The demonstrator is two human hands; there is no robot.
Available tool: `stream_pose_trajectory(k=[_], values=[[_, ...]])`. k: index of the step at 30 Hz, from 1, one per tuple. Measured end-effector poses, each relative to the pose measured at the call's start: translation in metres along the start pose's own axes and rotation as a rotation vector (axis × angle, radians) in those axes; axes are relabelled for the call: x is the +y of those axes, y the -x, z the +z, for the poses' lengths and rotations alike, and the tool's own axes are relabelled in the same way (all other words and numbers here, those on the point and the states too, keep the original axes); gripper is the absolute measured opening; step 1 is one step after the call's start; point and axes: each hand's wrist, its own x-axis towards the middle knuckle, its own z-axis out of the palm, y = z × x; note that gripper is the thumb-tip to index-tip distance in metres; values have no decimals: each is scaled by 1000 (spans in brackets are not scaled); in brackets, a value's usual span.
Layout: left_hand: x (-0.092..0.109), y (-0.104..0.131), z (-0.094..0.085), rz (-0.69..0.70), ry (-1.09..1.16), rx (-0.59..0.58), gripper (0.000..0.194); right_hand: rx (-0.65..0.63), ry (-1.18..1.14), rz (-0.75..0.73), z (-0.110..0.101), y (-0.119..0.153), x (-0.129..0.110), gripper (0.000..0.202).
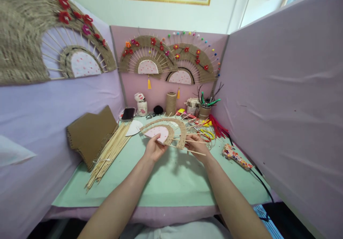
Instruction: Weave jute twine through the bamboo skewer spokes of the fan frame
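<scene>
Above the green tabletop I hold a half-round fan point(182, 133) of thin sticks with twine woven across them in two arched bands. At its centre is a white half-disc with pink spots point(157, 133). My left hand point(155, 149) grips the fan by this half-disc, thumb on top and fingers underneath. At the right end, my right hand point(196, 145) is closed around the fan's lower sticks, near the outer twine band. Bare stick ends jut out past that hand. The fingers under the fan are partly hidden.
A bundle of thin sticks point(111, 153) and brown cardboard point(89, 133) lie left. A floral glue gun point(236, 157) with a black cord is at right. Behind stand a twine spool point(170, 104), a tool pot point(204, 111) and yellow-handled scissors point(207, 134). Finished fans point(150, 40) hang on the partitions.
</scene>
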Motion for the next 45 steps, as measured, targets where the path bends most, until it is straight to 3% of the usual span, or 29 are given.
stream_pose_trajectory(k=[6,11,16,23,34,45], values=[[22,7,11,5,-157,-20,38,6,399,-241,-5,6,-5,19],[52,10,22,68,-315,16,38,91,519,-372,-5,7,-4,18],[71,9,11,115,-310,8,43,180,614,-419,-2,8,-2,21],[69,9,-10,91,-320,10,39,293,639,-503,-3,8,-3,25],[77,9,-11,181,-387,81,36,315,741,-636,-5,8,-5,22],[81,15,-12,131,-514,57,38,225,622,-469,-14,0,-5,22]])
